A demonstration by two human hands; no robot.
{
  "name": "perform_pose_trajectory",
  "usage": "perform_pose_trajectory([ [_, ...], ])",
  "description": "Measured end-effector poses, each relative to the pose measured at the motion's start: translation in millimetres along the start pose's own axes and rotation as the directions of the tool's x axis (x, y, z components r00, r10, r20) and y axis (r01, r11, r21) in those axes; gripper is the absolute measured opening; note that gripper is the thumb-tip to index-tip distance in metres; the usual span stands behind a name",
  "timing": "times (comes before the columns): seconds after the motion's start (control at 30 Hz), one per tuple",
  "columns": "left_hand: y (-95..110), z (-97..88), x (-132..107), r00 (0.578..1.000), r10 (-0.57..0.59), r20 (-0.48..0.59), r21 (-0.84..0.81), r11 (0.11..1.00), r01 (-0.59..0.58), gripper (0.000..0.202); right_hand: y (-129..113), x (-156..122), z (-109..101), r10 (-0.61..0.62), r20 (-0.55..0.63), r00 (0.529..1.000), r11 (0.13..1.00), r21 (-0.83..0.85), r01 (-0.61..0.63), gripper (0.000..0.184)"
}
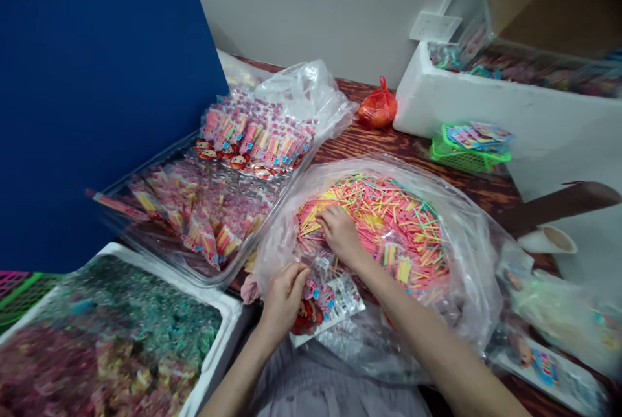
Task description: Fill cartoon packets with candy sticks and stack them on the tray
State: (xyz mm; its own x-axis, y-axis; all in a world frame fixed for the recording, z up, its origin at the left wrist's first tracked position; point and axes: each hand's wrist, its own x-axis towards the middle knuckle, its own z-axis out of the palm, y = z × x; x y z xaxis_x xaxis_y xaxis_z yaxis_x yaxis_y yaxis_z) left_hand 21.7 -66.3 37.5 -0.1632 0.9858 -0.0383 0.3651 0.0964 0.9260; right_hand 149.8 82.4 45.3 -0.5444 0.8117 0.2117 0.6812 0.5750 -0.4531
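A big clear plastic bag (476,261) lies open on the table, full of thin coloured sticks (389,210) in pink, yellow and green. My right hand (340,232) rests palm down in the sticks at the pile's left edge, its fingers curled into them. My left hand (284,294) is closed on a stack of small printed packets (325,300) with a cartoon picture, held at the near edge of the bag. A few filled packets (398,268) lie on the sticks near my right forearm.
A clear tray (146,242) of filled packets sits to the left, behind it a blue board (97,80). A white foam box (214,352) of coloured bits is at the near left. A second foam box (486,112), green basket (466,158) and red bag (378,108) stand at the back.
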Motion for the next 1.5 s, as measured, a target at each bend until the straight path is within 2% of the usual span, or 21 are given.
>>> perform_pose_trajectory([
  [0.07,-1.9,-0.3,0.1,1.0,0.001,-0.005,-0.003,1.0,-0.001,0.027,-1.2,21.9,7.2,-0.06,0.065,0.996,0.976,-0.208,0.072,0.021],
  [0.13,-4.0,-0.6,0.0,1.0,-0.001,-0.004,-0.015,1.0,0.001,0.027,-3.0,37.7,12.3,-0.106,0.128,0.986,0.93,-0.338,0.144,0.022],
  [0.27,-10.2,-1.1,-0.8,0.999,-0.027,0.02,-0.043,0.999,0.028,0.028,-2.9,53.8,17.4,-0.134,0.197,0.971,0.872,-0.442,0.21,0.026],
  [0.43,-15.6,-0.5,0.6,0.999,-0.017,0.046,-0.03,0.999,0.018,0.027,-1.5,62.6,20.5,-0.157,0.199,0.967,0.842,-0.485,0.237,0.027],
  [0.67,-16.5,0.1,2.8,0.998,0.004,0.055,-0.024,1.0,-0.003,0.027,5.3,69.0,20.0,-0.26,0.219,0.94,0.809,-0.481,0.336,0.026],
  [0.9,-19.9,3.5,5.6,0.997,-0.003,0.082,0.022,1.0,0.001,0.028,7.1,71.2,36.9,-0.331,0.215,0.919,0.783,-0.48,0.395,0.022],
  [1.1,-19.9,3.3,5.7,0.997,0.003,0.083,0.028,1.0,-0.005,0.028,19.1,71.7,46.3,-0.446,0.189,0.875,0.743,-0.466,0.48,0.019],
  [1.27,-20.4,3.7,4.3,0.997,0.0,0.08,0.05,0.999,-0.004,0.028,21.7,71.5,48.2,-0.48,0.189,0.857,0.728,-0.459,0.509,0.018],
  [1.37,-22.4,4.3,3.2,0.996,0.007,0.085,0.056,0.998,-0.012,0.028,20.5,71.3,45.7,-0.507,0.196,0.839,0.715,-0.448,0.537,0.018],
  [1.5,-26.3,5.0,1.5,0.997,0.02,0.079,0.07,0.997,-0.025,0.03,24.1,69.9,35.6,-0.57,0.213,0.793,0.659,-0.458,0.597,0.018],
])
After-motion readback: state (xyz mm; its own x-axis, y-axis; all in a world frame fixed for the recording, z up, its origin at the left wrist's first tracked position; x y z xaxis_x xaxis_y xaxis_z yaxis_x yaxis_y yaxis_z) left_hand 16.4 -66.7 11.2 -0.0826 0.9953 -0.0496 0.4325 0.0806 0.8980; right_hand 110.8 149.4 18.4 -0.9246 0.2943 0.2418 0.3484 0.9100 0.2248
